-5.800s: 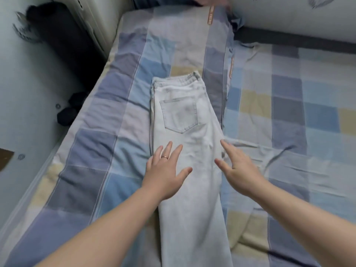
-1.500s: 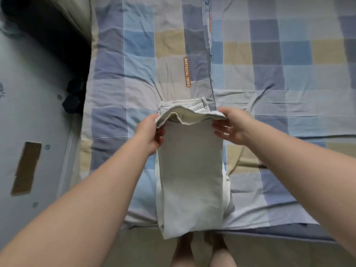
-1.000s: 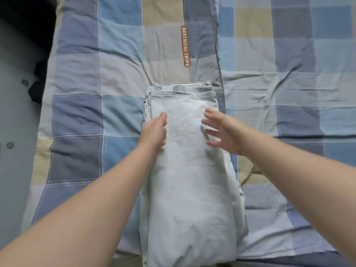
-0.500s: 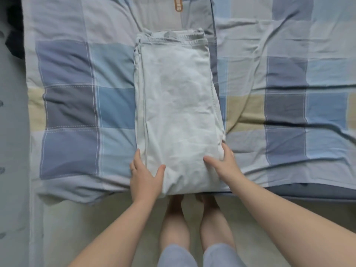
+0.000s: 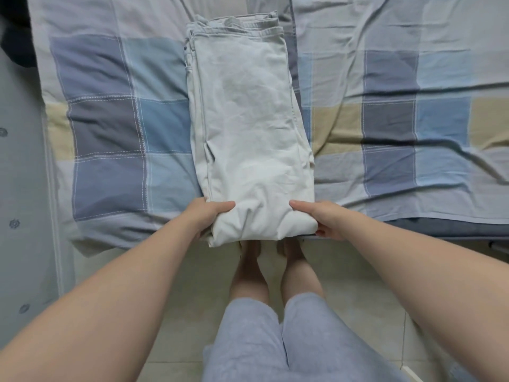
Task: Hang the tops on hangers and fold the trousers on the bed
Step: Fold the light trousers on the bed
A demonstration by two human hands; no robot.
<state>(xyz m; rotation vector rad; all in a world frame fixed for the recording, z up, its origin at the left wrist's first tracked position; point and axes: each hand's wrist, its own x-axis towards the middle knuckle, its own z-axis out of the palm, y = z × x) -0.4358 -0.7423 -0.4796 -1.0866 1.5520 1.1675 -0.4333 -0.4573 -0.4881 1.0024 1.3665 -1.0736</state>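
Checked bed point(image 5: 110, 128) bears pale folded trousers point(image 5: 248, 128); left hand point(image 5: 205, 216) and right hand point(image 5: 325, 219) grip their near fold

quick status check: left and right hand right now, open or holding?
Left hand: closed, gripping the near left corner of the folded trousers.
Right hand: closed, gripping the near right corner of the trousers.

Soft, even light is filling the frame; faint shadows are lying in the bedspread point(image 5: 385, 128) creases and beside the trousers point(image 5: 248, 119) at centre. Wide-angle distortion is bowing the edges, and the upper left corner is sitting dark
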